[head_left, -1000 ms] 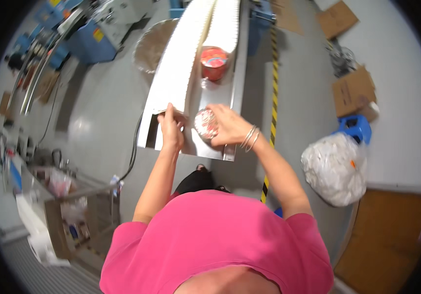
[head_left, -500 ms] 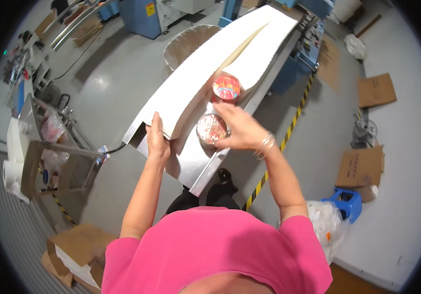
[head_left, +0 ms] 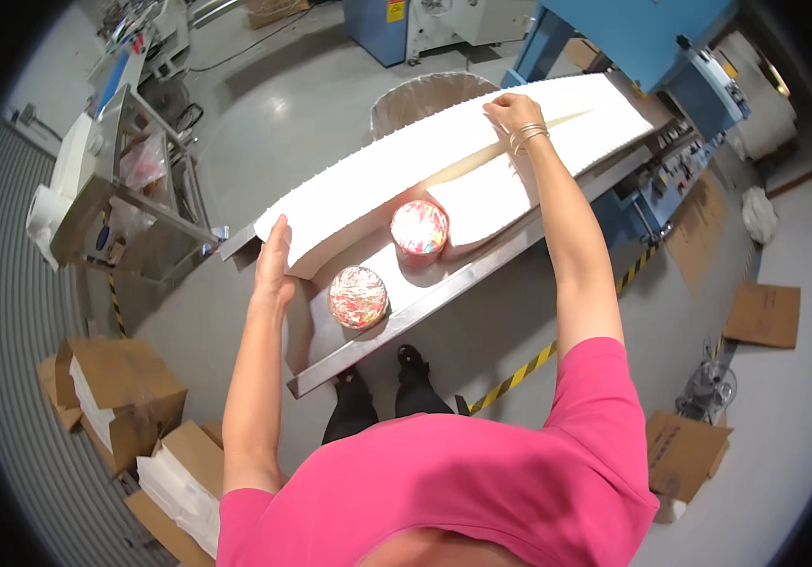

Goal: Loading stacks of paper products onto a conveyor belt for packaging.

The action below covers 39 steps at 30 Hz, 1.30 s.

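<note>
Two long rows of thin white stacked pieces, seemingly paper, lie along a slanting metal trough. My left hand (head_left: 274,265) presses against the near end of the left row (head_left: 368,175), its fingers stretched out. Farther up, my right hand (head_left: 517,115) is bent over the top of that row beside the gap, its fingertips pinched together at the white edges. Two round, shiny-wrapped cylinders with red patterning stand in the trough. One cylinder (head_left: 419,232) touches the near end of the shorter right row (head_left: 491,198); the other cylinder (head_left: 358,297) stands nearer, apart from both hands.
The metal trough (head_left: 406,321) has a raised rim on its near side. Beyond it stand a lined bin (head_left: 425,104) and a blue machine (head_left: 633,38). A metal cart (head_left: 155,222) is at left. Open cardboard boxes (head_left: 132,397) lie at lower left, with striped tape (head_left: 510,378) on the floor.
My right hand has left the nearer cylinder and reached up along the left row. My left hand stays at the row's end. The view has shifted, and both cylinders stand free of my hands.
</note>
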Each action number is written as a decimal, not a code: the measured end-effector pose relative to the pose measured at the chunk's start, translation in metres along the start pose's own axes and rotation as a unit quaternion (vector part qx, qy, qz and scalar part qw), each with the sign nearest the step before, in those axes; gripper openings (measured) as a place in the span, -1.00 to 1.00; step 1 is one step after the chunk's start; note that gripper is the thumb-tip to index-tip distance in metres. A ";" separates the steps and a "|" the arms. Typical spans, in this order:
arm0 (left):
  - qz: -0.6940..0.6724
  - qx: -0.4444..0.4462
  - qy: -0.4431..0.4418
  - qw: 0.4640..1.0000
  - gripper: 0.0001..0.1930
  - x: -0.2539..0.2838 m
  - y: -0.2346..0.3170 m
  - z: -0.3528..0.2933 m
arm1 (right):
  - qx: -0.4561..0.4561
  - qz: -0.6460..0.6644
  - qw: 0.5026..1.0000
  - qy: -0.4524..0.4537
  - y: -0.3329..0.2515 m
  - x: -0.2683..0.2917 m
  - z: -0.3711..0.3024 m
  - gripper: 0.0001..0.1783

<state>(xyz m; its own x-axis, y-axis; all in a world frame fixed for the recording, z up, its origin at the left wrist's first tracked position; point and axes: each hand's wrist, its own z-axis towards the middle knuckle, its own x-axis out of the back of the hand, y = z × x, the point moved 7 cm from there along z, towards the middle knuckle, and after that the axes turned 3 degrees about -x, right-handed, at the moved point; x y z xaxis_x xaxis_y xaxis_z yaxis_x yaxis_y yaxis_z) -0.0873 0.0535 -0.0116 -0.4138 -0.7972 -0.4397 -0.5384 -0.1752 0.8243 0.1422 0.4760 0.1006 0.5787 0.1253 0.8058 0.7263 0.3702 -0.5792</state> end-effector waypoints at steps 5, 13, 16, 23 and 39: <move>0.052 0.022 -0.027 0.998 -0.48 -0.023 0.013 -0.025 | -0.013 0.009 0.999 -0.034 0.001 -0.002 0.006 -0.81; 0.029 0.052 -0.001 0.998 -0.41 -0.025 0.017 -0.026 | 0.050 -0.054 0.997 -0.011 0.003 0.001 0.012 -0.83; 0.030 0.050 -0.010 0.998 -0.39 -0.023 0.014 -0.025 | 0.106 -0.112 0.987 -0.045 -0.006 -0.005 0.011 -0.84; 0.113 0.044 0.063 0.991 -0.37 -0.017 0.024 -0.027 | 0.191 -0.202 0.954 -0.109 -0.003 -0.027 0.001 -0.60; 0.169 0.029 0.019 0.985 -0.30 0.086 0.070 -0.042 | 0.204 -0.122 0.950 -0.204 -0.102 -0.097 -0.093 -0.41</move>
<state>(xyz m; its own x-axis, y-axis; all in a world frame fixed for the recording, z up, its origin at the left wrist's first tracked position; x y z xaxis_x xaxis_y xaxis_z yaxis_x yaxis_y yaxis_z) -0.1301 -0.0514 0.0233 -0.5498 -0.8254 -0.1282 -0.4156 0.1371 0.8991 0.0466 0.3404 0.0697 0.1597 0.3049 0.9389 0.5679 0.7496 -0.3400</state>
